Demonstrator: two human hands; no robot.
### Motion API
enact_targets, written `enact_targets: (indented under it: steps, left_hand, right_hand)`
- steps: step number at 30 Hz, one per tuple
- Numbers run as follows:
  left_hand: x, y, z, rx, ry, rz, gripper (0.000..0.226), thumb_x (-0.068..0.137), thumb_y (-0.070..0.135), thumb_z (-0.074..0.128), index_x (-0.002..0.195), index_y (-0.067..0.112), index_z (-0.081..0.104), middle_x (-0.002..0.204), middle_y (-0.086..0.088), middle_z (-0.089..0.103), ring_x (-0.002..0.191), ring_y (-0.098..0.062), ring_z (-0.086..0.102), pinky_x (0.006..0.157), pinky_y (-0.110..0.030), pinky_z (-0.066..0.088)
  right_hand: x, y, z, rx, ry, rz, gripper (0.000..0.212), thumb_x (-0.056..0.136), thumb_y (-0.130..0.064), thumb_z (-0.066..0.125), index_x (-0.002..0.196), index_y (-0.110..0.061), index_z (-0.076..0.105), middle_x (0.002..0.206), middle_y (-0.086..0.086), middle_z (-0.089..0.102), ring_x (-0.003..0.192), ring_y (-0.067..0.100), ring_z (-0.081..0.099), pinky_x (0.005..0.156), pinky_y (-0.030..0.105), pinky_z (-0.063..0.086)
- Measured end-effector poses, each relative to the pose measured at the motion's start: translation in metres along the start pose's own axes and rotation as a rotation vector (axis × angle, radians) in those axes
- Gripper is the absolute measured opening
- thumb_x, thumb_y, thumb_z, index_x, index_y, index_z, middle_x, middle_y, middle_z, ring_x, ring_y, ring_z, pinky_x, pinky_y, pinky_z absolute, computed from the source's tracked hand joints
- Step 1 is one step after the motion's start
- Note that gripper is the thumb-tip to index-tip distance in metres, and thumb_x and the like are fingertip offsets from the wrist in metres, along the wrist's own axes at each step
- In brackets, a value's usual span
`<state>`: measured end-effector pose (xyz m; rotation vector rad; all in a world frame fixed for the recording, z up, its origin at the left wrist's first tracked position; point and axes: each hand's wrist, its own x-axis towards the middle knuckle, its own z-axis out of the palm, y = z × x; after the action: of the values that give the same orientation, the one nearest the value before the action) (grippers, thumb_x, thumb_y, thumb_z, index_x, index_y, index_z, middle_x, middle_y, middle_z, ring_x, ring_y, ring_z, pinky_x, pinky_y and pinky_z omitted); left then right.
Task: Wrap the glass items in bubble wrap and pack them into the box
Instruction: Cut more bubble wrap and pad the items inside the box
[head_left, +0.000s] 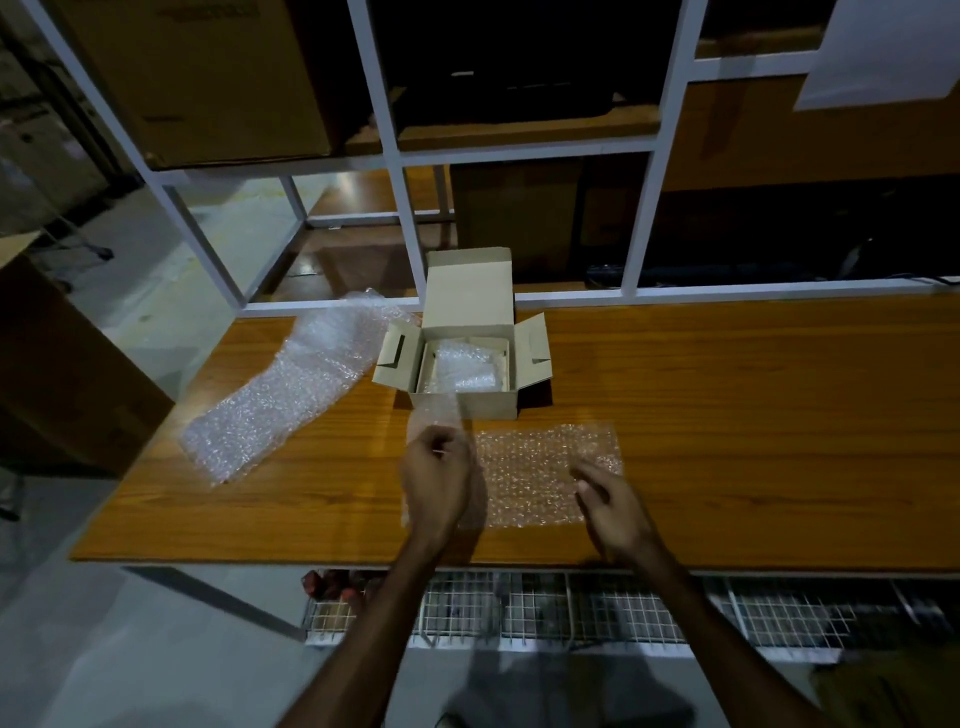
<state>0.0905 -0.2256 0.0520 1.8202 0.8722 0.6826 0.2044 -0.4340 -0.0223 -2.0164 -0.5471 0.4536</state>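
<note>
An open cardboard box (465, 402) stands on the wooden table (727, 415), its lid up and side flaps out. Inside lies a bundle wrapped in bubble wrap (460, 371). In front of the box a small sheet of bubble wrap (530, 467) lies flat. My left hand (436, 480) pinches the sheet's left edge and lifts it up toward the box front. My right hand (610, 506) hovers over the sheet's right side with relaxed fingers, holding nothing. No bare glass item is visible.
A long strip of bubble wrap (291, 389) lies across the table's left part. A white shelf frame (405, 218) with cardboard cartons rises behind the table. A wire mesh rack (571, 608) runs below the table's front edge.
</note>
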Motion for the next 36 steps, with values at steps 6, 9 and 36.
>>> enact_targets:
  steps: [6,9,36]
  left_hand:
    - [-0.04,0.013,0.086,0.023,-0.287,0.045,0.018,0.102,0.027,0.052,0.098,0.03,0.069,0.088,0.007,0.073,0.077,-0.007,0.07,0.069,-0.033,0.064]
    - [-0.049,0.008,0.118,0.12,-0.401,0.084,0.027,0.098,0.043,0.052,0.108,0.03,0.073,0.097,0.01,0.076,0.082,-0.009,0.071,0.074,-0.046,0.065]
    - [-0.014,-0.063,0.069,0.849,-0.534,0.472,0.062,0.107,0.05,0.018,0.156,0.018,0.039,0.166,-0.015,0.034,0.157,-0.036,0.024,0.127,-0.057,0.025]
  right_hand:
    - [0.005,0.012,-0.014,0.421,0.171,0.127,0.031,0.112,-0.013,0.042,0.138,-0.018,0.06,0.144,0.004,0.058,0.132,0.021,0.057,0.103,0.033,0.051]
    - [0.005,0.01,-0.021,0.579,0.241,0.167,0.032,0.113,-0.018,0.038,0.138,-0.008,0.056,0.129,0.003,0.064,0.111,0.012,0.067,0.084,0.022,0.059]
    - [0.026,-0.008,-0.011,0.08,0.381,0.102,0.02,0.105,-0.029,0.052,0.118,-0.041,0.061,0.108,0.007,0.071,0.074,0.019,0.061,0.057,0.03,0.048]
